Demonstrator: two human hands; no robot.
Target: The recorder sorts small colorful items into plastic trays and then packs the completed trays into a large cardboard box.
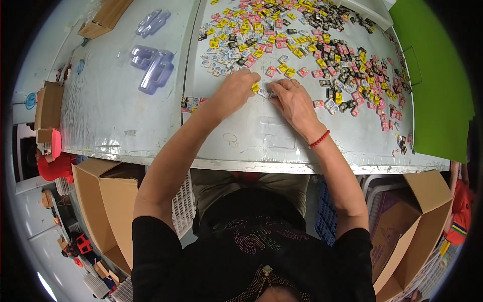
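Note:
On the pale worktable (241,133), my left hand (235,94) pinches a small yellow box-like piece (255,87) between its fingertips. My right hand (294,103), with a red bead bracelet at the wrist, is closed at the fingertips around a small white-and-blue piece (263,93). The two hands nearly meet over the table. A short block of small mixed pieces (191,104) lies beside my left forearm, partly covered by it. Beyond my hands spread many loose small pieces (297,48) in yellow, pink, black and white-blue.
Two clear plastic blister shells (160,70) (151,22) lie on the left part of the table. A raised strip (188,60) divides the tabletop. A green panel (432,80) stands at the right. Open cardboard boxes (113,201) (432,194) sit below the front edge. Other people in red are at both sides.

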